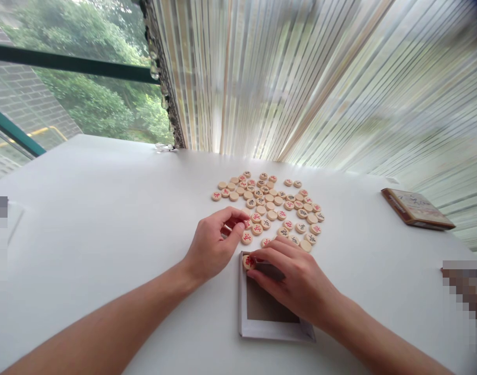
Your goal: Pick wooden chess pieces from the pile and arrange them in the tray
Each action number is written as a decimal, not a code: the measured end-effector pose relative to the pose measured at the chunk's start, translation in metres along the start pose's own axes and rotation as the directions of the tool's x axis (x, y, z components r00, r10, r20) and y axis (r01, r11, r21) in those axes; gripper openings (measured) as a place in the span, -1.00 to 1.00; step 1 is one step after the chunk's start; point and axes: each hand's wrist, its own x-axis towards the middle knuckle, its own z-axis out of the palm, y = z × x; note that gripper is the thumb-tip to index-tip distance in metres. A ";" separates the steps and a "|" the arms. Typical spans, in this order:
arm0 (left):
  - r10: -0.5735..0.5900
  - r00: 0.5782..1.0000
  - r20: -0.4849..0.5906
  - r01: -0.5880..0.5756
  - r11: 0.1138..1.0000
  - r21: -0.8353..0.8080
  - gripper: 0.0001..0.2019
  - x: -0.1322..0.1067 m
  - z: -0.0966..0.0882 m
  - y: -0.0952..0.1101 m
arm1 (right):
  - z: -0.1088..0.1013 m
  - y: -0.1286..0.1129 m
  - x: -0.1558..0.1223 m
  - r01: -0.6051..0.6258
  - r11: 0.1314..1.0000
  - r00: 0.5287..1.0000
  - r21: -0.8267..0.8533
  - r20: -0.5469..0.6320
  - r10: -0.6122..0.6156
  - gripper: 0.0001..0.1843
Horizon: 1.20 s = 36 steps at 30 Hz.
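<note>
Round wooden Chinese chess pieces with red or black characters lie loosely spread on the white table; several are blank side up. My right hand (pixel 291 273) reaches over a shallow open box (pixel 275 332), thumb and forefinger pinching a red-lettered chess piece (pixel 248 262) at its upper left corner. The visible part of the box floor is bare brown; my hand covers its upper right. Just up and left of the box, my left hand (pixel 215 239) has thumb and index finger closed on the edge of another red-marked piece (pixel 247 224) among the nearest ones.
A brown box with a picture on top (pixel 420 209) lies toward the right on the white table (pixel 105 219). A striped string curtain (pixel 261 78) hangs behind the table's far edge, and a window shows trees at the left. Blurred-out patches cover both side edges.
</note>
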 end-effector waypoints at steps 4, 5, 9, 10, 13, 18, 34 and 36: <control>0.001 1.000 0.002 -0.001 1.000 -0.001 -0.85 0.001 0.001 -0.001 | 0.000 0.000 0.000 -0.001 1.000 1.000 0.028 -0.008 0.001 -0.93; 0.000 1.000 0.001 0.000 1.000 -0.002 -0.85 0.001 0.000 -0.001 | 0.000 0.000 0.000 0.002 0.999 1.000 0.033 -0.012 -0.002 -0.93; -0.012 1.000 -0.001 0.012 1.000 -0.009 -0.86 0.001 0.000 -0.001 | 0.002 0.001 0.000 0.020 0.999 0.999 0.031 -0.037 -0.019 -0.93; -0.013 1.000 -0.001 0.013 1.000 -0.010 -0.86 0.000 0.000 -0.001 | 0.002 0.001 0.000 0.021 0.999 0.999 0.028 -0.040 -0.020 -0.93; -0.014 1.000 -0.002 0.014 1.000 -0.015 -0.86 0.000 0.001 -0.002 | 0.002 0.001 0.001 0.026 0.999 0.999 0.023 -0.040 -0.025 -0.93; -0.017 1.000 -0.004 0.017 1.000 -0.017 -0.85 0.000 0.001 -0.002 | 0.002 0.001 0.001 0.026 0.999 0.999 0.020 -0.038 -0.026 -0.93; -0.021 0.999 -0.045 0.021 1.000 -0.019 -0.84 0.002 -0.002 -0.001 | -0.004 0.003 -0.005 0.051 0.999 0.997 -0.014 -0.056 -0.052 -0.90; -0.020 0.998 -0.065 0.019 1.000 -0.014 -0.84 0.004 -0.004 -0.001 | -0.011 0.007 -0.008 0.052 0.998 0.993 -0.037 -0.102 -0.055 -0.87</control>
